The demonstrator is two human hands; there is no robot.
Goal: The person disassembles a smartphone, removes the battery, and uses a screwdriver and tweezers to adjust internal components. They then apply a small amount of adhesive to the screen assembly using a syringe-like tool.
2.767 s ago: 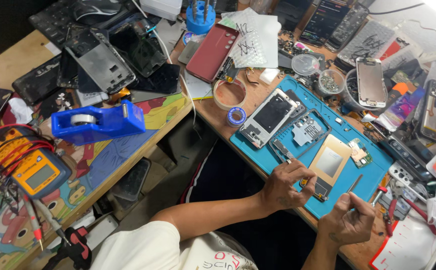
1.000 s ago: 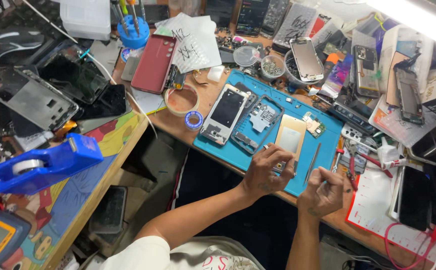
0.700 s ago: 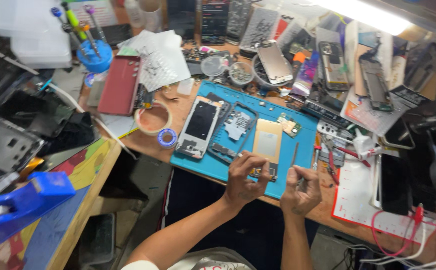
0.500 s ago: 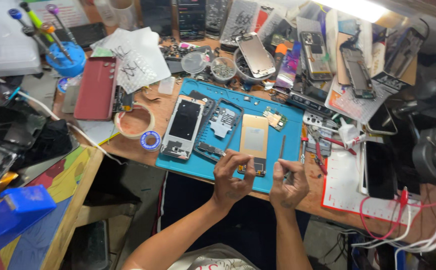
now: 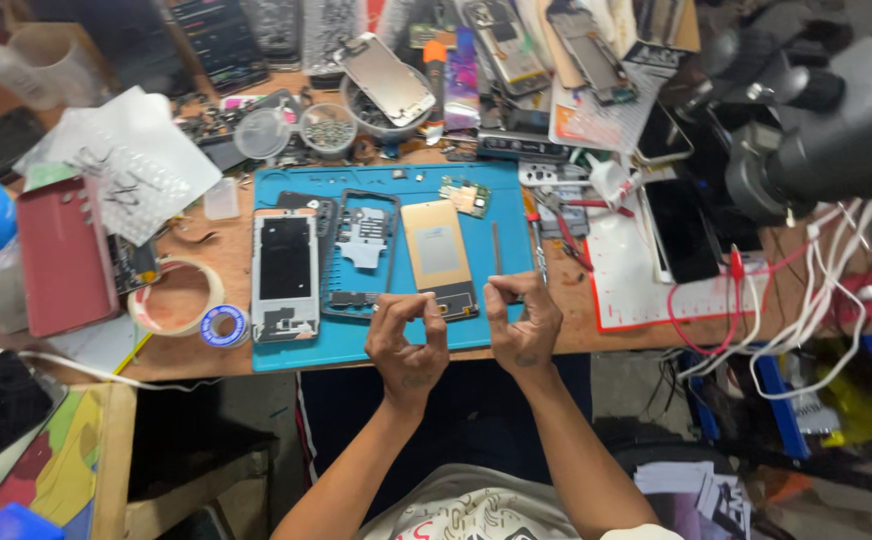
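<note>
1. The left hand, at lower centre of the frame, curls its thumb and forefinger tips together in a pinch; anything between them is too small to tell.
2. The right hand, just beside it, pinches the same way, over the near edge of the blue work mat.
3. The two hands sit close together but apart, neither touching the other.
4. A gold phone back panel, flat, smooth and rectangular, lies on the mat just above the hands, its dark lower end near the fingers.
5. Left of it lies a dark, open phone mid-frame with a pale metal shield inside.
6. Further left rests a white-edged phone screen assembly, glossy black in the middle.
7. A slim metal tool lies straight on the mat, right of the gold panel.
8. A tape roll and a small blue solder spool sit on the wooden table, centre left.
</note>
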